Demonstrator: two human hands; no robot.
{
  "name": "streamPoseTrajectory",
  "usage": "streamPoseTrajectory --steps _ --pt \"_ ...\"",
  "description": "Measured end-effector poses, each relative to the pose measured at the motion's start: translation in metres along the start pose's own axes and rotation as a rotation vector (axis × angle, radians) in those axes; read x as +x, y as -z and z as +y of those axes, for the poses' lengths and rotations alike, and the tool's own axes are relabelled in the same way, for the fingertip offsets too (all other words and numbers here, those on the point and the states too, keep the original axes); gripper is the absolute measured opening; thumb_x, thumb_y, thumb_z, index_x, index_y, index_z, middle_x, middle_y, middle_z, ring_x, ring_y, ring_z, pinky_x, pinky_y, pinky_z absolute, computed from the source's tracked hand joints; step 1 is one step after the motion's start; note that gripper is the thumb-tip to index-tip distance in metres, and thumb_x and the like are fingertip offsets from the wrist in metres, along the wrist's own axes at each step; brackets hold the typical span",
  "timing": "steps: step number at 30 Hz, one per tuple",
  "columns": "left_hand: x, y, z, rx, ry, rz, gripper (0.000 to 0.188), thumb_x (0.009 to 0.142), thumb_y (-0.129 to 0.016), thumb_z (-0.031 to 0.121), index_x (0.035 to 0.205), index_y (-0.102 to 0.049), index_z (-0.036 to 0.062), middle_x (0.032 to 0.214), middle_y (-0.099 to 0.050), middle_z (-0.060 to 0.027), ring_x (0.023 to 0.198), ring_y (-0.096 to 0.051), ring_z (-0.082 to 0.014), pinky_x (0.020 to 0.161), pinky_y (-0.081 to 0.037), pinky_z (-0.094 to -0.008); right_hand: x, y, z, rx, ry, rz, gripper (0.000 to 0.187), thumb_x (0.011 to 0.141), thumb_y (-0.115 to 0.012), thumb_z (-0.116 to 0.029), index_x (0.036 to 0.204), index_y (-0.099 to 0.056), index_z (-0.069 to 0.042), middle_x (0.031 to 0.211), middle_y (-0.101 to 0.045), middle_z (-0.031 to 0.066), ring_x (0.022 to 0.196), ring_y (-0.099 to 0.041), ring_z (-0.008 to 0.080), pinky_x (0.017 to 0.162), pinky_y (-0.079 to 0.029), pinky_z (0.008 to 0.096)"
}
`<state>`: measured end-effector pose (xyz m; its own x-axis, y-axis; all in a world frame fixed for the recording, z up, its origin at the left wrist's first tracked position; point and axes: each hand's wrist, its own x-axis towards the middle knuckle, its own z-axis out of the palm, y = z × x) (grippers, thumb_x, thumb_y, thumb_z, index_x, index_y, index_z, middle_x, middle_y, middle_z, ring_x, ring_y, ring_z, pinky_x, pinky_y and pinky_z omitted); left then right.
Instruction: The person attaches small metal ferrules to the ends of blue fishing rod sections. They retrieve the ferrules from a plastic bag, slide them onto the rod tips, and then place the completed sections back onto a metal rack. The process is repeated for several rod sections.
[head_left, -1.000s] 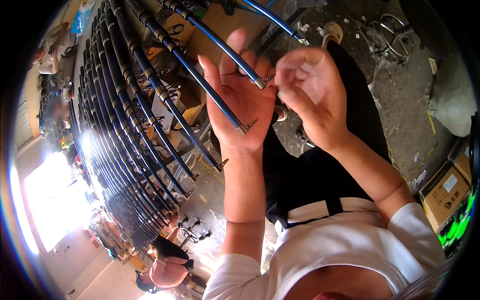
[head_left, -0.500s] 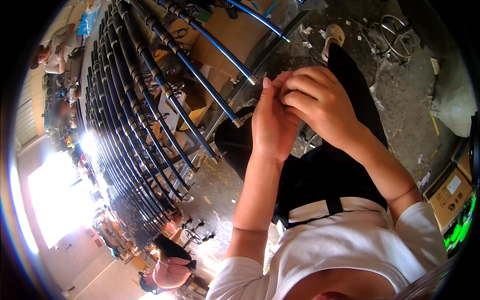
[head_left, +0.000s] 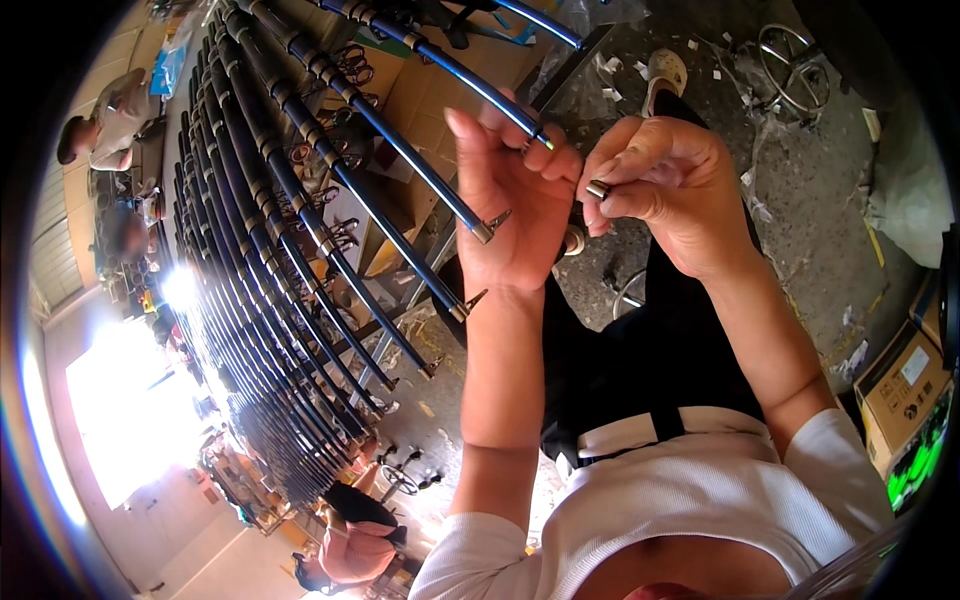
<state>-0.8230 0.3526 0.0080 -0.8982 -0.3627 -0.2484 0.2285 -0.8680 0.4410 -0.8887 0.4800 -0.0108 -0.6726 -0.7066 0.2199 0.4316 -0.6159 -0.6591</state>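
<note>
My left hand (head_left: 510, 200) is raised in the middle of the view, its fingers curled around the end of a long dark blue rod (head_left: 490, 75) that runs up to the top left. My right hand (head_left: 670, 190) is beside it, pinching a small silver ring-shaped metal part (head_left: 597, 189) between thumb and forefinger, close to the rod's end. The two hands almost touch. Below them are my dark trousers and white shirt.
A long rack of many dark rods (head_left: 270, 260) with metal tips fills the left half. Cardboard boxes (head_left: 420, 95) stand behind it. Another person (head_left: 100, 125) is at the upper left, one more (head_left: 350, 545) at the bottom. A box (head_left: 900, 385) stands on the littered concrete floor at right.
My hands came together and then parted a little. My left hand has closed on the rod's end, and my right hand now holds the small metal part out in view.
</note>
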Motion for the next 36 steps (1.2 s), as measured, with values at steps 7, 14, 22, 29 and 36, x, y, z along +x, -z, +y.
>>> streamPoseTrajectory --steps 7,14,22,29,36 --pt "0.022 -0.009 0.011 -0.072 -0.036 -0.181 0.036 0.086 -0.057 0.047 0.102 -0.055 0.0144 0.072 -0.041 0.0052 0.065 -0.037 -0.0106 0.06 -0.034 -0.0272 0.015 -0.01 -0.007 -0.078 0.02 -0.009 0.018 0.073 -0.069 0.009 0.089 -0.063 0.008 0.089 -0.064 0.0146 0.077 -0.064 0.0184 0.069 -0.056 0.0286" --pt "0.018 -0.009 0.007 -0.075 -0.03 -0.205 0.028 0.091 -0.054 0.041 0.097 -0.057 0.0145 0.075 -0.042 0.0036 0.068 -0.038 -0.0122 0.061 -0.036 -0.0267 0.021 -0.008 0.001 -0.167 0.154 -0.007 0.015 0.073 -0.068 0.011 0.086 -0.061 0.008 0.089 -0.063 0.0145 0.083 -0.063 0.0185 0.075 -0.055 0.0289" --pt "0.012 -0.012 0.009 0.036 -0.026 -0.236 0.026 0.094 -0.05 0.039 0.097 -0.06 0.0158 0.075 -0.041 0.0037 0.067 -0.039 -0.0098 0.072 -0.037 -0.0306 0.022 -0.009 0.003 -0.197 0.256 -0.023 0.016 0.073 -0.067 0.012 0.087 -0.06 0.007 0.088 -0.062 0.0138 0.085 -0.063 0.0189 0.075 -0.054 0.0285" --pt "0.01 -0.011 0.009 0.024 -0.02 -0.258 0.025 0.095 -0.048 0.038 0.098 -0.059 0.0152 0.076 -0.042 0.0028 0.068 -0.04 -0.0105 0.074 -0.038 -0.0315 0.021 -0.009 0.004 -0.207 0.239 -0.02 0.016 0.073 -0.068 0.011 0.086 -0.06 0.006 0.088 -0.062 0.0121 0.085 -0.062 0.0178 0.075 -0.053 0.0278" --pt "0.007 -0.014 0.006 0.039 -0.065 -0.239 0.024 0.095 -0.049 0.035 0.099 -0.059 0.0138 0.074 -0.042 0.0019 0.069 -0.04 -0.0109 0.072 -0.036 -0.0268 0.021 -0.014 0.005 -0.164 0.198 0.013 0.021 0.072 -0.073 0.004 0.086 -0.058 0.001 0.085 -0.061 0.007 0.081 -0.061 0.0129 0.071 -0.049 0.0243"
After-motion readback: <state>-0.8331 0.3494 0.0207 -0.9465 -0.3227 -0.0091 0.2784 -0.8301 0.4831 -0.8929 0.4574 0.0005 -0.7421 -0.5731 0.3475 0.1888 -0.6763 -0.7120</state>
